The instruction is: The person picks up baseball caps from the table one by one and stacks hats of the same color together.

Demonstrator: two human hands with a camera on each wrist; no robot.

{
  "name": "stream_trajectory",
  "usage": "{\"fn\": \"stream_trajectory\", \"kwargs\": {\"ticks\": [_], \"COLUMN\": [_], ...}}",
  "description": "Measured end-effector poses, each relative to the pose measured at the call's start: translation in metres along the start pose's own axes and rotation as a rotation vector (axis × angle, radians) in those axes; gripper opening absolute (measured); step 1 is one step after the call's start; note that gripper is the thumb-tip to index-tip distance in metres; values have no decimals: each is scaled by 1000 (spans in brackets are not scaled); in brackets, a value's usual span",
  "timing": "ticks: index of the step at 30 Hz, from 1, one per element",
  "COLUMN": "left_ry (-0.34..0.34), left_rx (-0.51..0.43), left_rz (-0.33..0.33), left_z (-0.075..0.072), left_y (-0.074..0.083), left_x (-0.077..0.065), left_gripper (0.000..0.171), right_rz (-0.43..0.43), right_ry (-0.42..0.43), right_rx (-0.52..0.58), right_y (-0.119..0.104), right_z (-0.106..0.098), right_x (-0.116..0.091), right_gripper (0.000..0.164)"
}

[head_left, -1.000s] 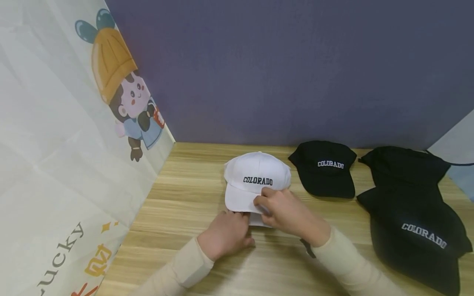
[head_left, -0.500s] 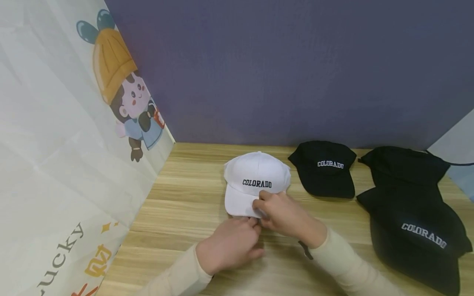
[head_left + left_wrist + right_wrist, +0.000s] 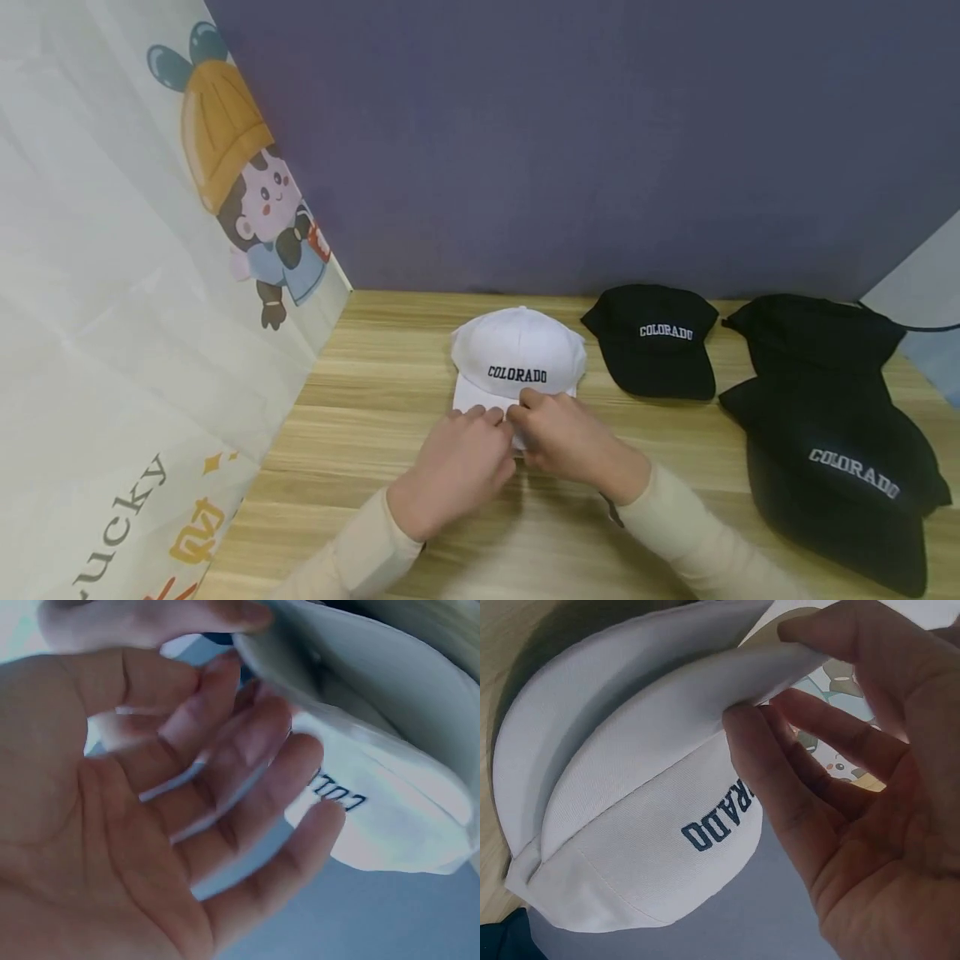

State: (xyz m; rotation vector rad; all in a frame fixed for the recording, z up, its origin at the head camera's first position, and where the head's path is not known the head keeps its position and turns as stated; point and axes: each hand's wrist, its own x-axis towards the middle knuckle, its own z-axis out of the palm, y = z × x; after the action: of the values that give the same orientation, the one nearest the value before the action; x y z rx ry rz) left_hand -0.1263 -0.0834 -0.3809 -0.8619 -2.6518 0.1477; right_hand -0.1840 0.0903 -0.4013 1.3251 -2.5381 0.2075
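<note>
Two white baseball caps lie stacked on the table; the upper cap (image 3: 517, 350), lettered COLORADO, nests over a lower cap (image 3: 525, 772) whose brim shows beneath in the right wrist view. My right hand (image 3: 573, 437) pinches the upper cap's brim near its front edge, thumb on one face and fingers on the other. Beside it, my left hand (image 3: 457, 467) reaches over the brim's left front; in the left wrist view its loosely bent fingers (image 3: 307, 840) overlap the cap, and the thumb lies at the brim's edge.
To the right lies a black COLORADO cap (image 3: 656, 342). Farther right are another black cap (image 3: 817, 333) and a large-looking black cap (image 3: 840, 492) overlapping it. A dark partition (image 3: 570, 150) rises behind the wooden table (image 3: 360, 392), and a printed white sheet (image 3: 90, 275) hangs at left.
My left hand has risen from below the brim's front edge to over its left front. The right hand keeps its pinch, and the upper cap has tipped slightly toward me.
</note>
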Motion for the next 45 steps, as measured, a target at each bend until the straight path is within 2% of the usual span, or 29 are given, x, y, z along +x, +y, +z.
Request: {"fn": "stream_trajectory", "kwargs": {"ticks": [4,7,12,16,18,21,31,38,45], "left_ry": [76,87,14,-98,-133,-151,-156,-119,-107], "left_rx": [9,-28,-113,-155,-159,-144,-73,-9,16], "left_rz": [-68,-79,-84,-85,-83,-74,-76,-66,-57], "left_z": [10,16,24,30,33,36,43,44,43], "left_y": [-5,-7,-10,-14,-16,-18,-15,-10,-9], "left_x": [1,1,1,0,0,1,5,7,5], "left_gripper": [16,17,23,43,56,64,67,64,62], "right_rz": [0,-8,-29,-30,-21,-4,-14,-30,-36], "right_ry": [12,22,20,5,4,12,21,-5,-68], "right_rx": [7,40,103,130,128,123,58,113,189], "right_y": [-1,-1,0,0,0,0,-2,2,17], "right_z": [0,1,8,16,19,20,17,9,-2], "right_x": [0,1,1,0,-1,-2,-6,-13,-38], "right_gripper": [32,35,40,45,46,47,50,30,20]}}
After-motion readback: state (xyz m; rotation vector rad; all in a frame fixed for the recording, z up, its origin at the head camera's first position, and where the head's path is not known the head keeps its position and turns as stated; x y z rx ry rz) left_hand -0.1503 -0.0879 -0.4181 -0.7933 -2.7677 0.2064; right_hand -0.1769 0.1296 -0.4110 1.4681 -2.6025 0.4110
